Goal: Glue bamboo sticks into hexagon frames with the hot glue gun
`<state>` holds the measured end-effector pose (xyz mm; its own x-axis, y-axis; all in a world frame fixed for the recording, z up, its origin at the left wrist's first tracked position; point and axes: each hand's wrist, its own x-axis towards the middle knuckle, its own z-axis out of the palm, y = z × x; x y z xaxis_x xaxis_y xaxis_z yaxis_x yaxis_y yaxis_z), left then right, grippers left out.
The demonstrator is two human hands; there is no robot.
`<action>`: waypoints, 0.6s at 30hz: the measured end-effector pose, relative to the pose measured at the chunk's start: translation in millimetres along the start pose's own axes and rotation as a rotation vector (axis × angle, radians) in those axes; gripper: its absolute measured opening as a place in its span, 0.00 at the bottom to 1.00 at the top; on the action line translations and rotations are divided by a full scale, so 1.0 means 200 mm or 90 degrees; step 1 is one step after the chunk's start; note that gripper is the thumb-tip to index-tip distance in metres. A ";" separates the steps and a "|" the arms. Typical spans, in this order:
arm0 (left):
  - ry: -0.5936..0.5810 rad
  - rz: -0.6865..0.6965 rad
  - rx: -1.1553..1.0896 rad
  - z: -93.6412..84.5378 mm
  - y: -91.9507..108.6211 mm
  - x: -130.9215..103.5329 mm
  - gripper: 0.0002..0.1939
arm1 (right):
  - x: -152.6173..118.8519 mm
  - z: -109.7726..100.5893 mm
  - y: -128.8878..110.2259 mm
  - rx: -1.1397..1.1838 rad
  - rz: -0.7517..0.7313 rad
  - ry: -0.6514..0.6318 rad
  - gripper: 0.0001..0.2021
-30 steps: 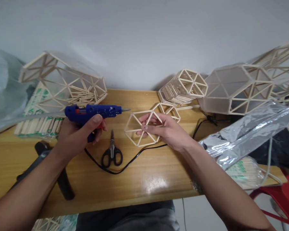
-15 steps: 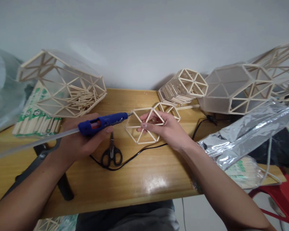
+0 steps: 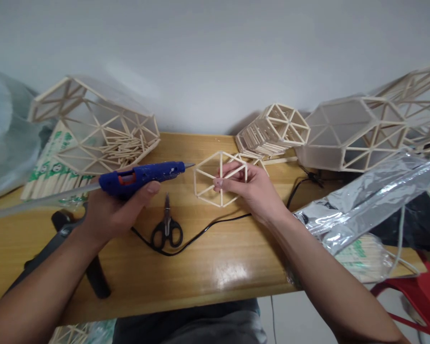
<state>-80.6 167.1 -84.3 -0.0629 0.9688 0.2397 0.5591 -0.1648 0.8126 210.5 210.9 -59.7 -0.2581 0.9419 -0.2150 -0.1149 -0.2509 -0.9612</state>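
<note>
My left hand (image 3: 116, 210) is wrapped round a blue hot glue gun (image 3: 139, 179), whose metal tip points right. A long translucent glue stick (image 3: 46, 205) runs out of its back end. Between the thumb and fingers of my right hand (image 3: 245, 186) is a hexagonal frame of thin wooden sticks (image 3: 221, 198), pinched near its centre and held above the table. A gap separates the nozzle from the frame's left corner. Partly hidden behind my right hand, another small stick frame (image 3: 261, 165) lies on the table.
Black-handled scissors (image 3: 167, 231) lie in front, beside a black cable (image 3: 208, 227). Loose short sticks (image 3: 127, 148) fill a large stick frame (image 3: 71, 160) at left. A stack of hexagons (image 3: 272, 129) and larger frames (image 3: 354, 129) stand along the wall. Silvery plastic packaging (image 3: 372, 196) lies at right.
The glue gun has moved left and away from the hexagonal frame; its tip was at the frame's upper left corner before. My right hand has turned the frame.
</note>
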 end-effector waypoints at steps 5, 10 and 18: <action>-0.042 -0.074 -0.114 0.00 0.03 0.01 0.18 | 0.00 0.00 -0.01 0.006 0.005 0.023 0.20; -0.080 -0.089 -0.178 0.00 0.06 0.03 0.20 | 0.01 -0.01 0.00 -0.012 -0.007 0.018 0.18; -0.088 -0.087 -0.223 0.01 0.08 0.03 0.22 | 0.00 0.00 0.01 -0.028 0.014 -0.046 0.14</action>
<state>-70.2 169.8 -70.8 0.0072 0.9980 0.0622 0.2363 -0.0622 0.9697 210.7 209.7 -61.4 -0.3289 0.9174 -0.2242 -0.0666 -0.2593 -0.9635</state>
